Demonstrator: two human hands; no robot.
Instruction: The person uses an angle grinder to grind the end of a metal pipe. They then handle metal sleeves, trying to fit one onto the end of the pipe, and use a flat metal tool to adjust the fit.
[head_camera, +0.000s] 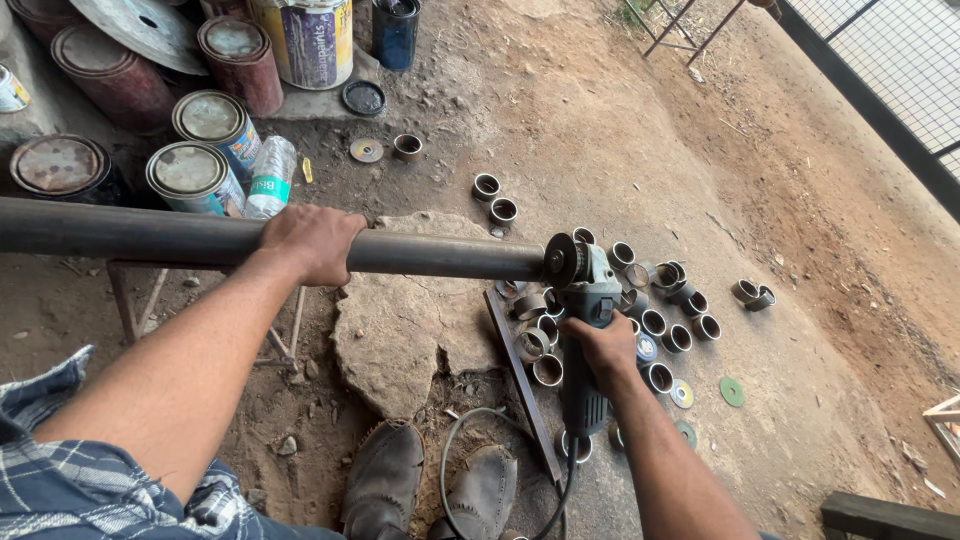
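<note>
A long dark steel pipe (150, 235) runs level from the left edge to the middle of the view. My left hand (312, 242) wraps over its top. My right hand (598, 350) grips the body of a grey angle grinder (585, 330). The grinder's disc (562, 261) stands against the pipe's right end. Its black cord (470, 440) loops back on the ground between my shoes (385, 480).
Several short cut pipe rings (660, 320) lie scattered on the dirt to the right of the grinder. Rusty paint cans (210, 120) and a plastic bottle (268, 175) crowd the upper left. A flat stone (400, 310) lies under the pipe. Spare discs (732, 391) lie at right.
</note>
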